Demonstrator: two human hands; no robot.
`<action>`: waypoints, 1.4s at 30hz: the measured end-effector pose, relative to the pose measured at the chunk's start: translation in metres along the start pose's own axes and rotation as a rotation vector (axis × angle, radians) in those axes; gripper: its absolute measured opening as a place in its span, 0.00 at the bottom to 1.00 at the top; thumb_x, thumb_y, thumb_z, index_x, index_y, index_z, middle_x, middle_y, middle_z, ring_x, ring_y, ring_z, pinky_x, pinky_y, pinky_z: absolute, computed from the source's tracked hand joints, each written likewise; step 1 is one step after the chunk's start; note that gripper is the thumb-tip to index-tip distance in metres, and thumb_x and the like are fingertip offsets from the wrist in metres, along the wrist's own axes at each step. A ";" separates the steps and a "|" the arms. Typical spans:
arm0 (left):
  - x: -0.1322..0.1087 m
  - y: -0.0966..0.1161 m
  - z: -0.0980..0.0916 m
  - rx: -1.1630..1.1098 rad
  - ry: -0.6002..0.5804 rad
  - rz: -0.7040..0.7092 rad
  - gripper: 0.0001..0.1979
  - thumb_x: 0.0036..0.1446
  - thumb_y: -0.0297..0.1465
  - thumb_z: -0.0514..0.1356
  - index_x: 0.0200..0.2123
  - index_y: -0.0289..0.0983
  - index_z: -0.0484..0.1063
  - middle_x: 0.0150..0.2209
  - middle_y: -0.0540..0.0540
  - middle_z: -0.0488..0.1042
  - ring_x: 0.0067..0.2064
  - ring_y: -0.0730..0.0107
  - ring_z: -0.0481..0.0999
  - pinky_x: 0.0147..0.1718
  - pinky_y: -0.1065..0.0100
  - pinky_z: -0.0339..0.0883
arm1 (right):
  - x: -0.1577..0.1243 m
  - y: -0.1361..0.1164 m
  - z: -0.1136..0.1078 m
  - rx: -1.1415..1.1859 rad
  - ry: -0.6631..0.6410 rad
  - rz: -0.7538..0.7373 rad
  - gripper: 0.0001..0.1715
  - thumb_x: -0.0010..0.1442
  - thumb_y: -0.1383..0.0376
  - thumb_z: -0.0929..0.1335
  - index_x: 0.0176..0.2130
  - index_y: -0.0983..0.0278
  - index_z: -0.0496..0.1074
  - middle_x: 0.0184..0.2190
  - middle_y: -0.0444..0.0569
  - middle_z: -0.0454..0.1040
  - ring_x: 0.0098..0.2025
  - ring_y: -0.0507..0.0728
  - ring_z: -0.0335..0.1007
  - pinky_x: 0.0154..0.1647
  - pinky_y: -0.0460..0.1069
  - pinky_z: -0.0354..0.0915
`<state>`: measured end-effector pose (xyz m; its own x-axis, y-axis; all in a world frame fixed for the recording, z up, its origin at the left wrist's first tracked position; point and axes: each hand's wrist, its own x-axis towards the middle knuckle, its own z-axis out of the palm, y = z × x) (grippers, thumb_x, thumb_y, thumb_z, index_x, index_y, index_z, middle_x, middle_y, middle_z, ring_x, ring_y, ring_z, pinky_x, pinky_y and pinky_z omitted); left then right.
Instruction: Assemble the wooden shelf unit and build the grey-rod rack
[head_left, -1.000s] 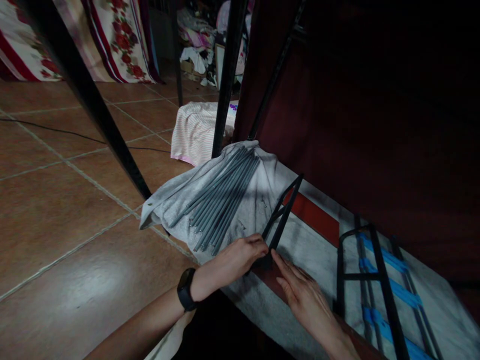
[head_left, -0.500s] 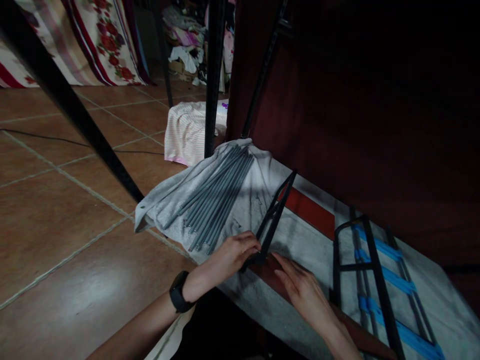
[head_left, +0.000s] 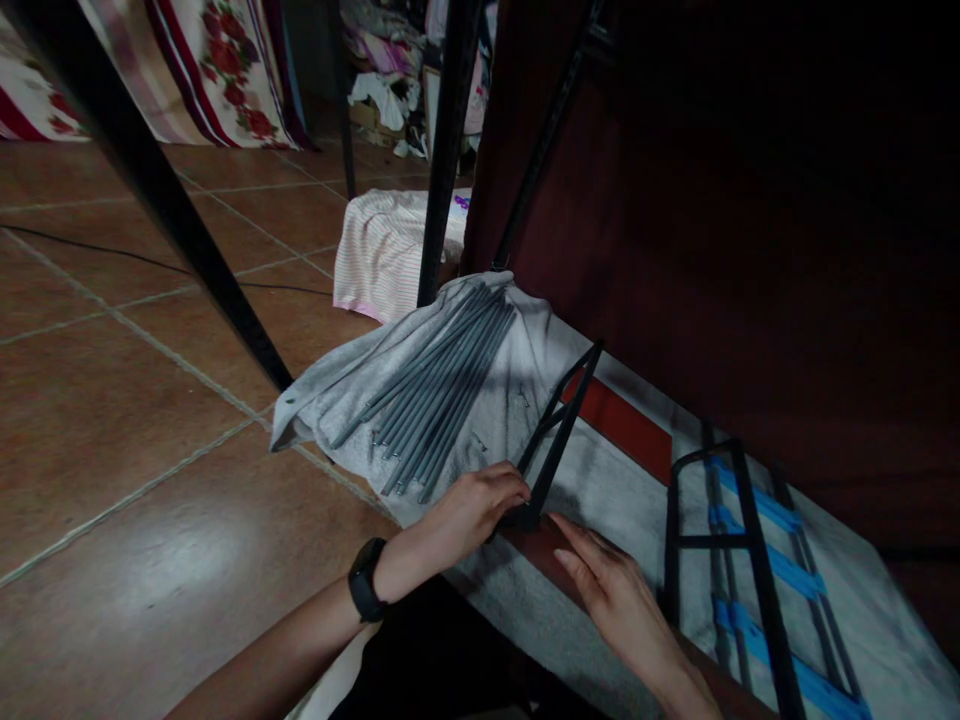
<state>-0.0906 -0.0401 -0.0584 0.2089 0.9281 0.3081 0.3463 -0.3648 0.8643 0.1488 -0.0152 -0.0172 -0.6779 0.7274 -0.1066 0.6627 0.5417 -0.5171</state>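
My left hand [head_left: 487,503], a black band on its wrist, is closed in a pinch at the lower corner of an upright black metal frame [head_left: 564,438]. A tiny shiny bit shows at its fingertips; I cannot make out what it is. My right hand [head_left: 611,585] lies with outstretched fingers on a reddish-brown board [head_left: 551,562], just right of that corner. The frame stands tilted at the board's end. A second black frame [head_left: 712,541] with a crossbar stands farther along, to the right. Left of my hands, a bundle of grey rods [head_left: 431,400] lies on a grey cloth [head_left: 551,322].
Small metal pieces [head_left: 480,442] lie on the cloth near the rods. An orange-red panel [head_left: 626,425] lies behind the frame. Blue strips [head_left: 795,575] cross dark bars at the right. A black post [head_left: 157,210] slants at the left over the tiled floor [head_left: 135,430].
The view has shifted slightly. Both hands keep almost the same place at the frame's lower corner, my left still pinching and my right still resting on the board.
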 end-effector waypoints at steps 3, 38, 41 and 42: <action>0.000 -0.002 0.000 0.009 -0.015 0.023 0.16 0.69 0.29 0.46 0.41 0.36 0.73 0.40 0.45 0.73 0.41 0.71 0.73 0.41 0.70 0.65 | -0.001 -0.001 0.000 0.007 -0.011 0.011 0.25 0.69 0.63 0.59 0.64 0.57 0.63 0.60 0.47 0.70 0.60 0.57 0.68 0.61 0.55 0.65; 0.005 0.007 -0.004 0.041 -0.105 0.115 0.13 0.65 0.22 0.49 0.41 0.37 0.73 0.41 0.45 0.72 0.40 0.71 0.73 0.40 0.71 0.66 | -0.002 0.010 -0.001 0.063 0.018 0.038 0.25 0.68 0.58 0.60 0.62 0.55 0.66 0.58 0.47 0.72 0.59 0.59 0.69 0.60 0.57 0.66; 0.005 0.003 0.002 0.015 -0.066 0.104 0.13 0.66 0.22 0.49 0.40 0.37 0.72 0.41 0.45 0.72 0.41 0.71 0.74 0.41 0.71 0.65 | -0.002 0.011 -0.001 0.066 0.008 0.047 0.24 0.69 0.57 0.60 0.62 0.55 0.67 0.58 0.47 0.72 0.59 0.58 0.69 0.61 0.56 0.65; 0.005 0.001 0.004 0.004 -0.054 0.096 0.12 0.66 0.22 0.49 0.40 0.37 0.72 0.41 0.45 0.72 0.41 0.71 0.74 0.41 0.71 0.65 | -0.002 0.011 0.000 0.068 0.008 0.048 0.24 0.69 0.57 0.60 0.62 0.55 0.66 0.58 0.47 0.72 0.59 0.58 0.69 0.61 0.57 0.65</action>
<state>-0.0854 -0.0356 -0.0577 0.2898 0.8838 0.3673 0.3257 -0.4519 0.8305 0.1580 -0.0109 -0.0224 -0.6428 0.7556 -0.1260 0.6713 0.4764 -0.5678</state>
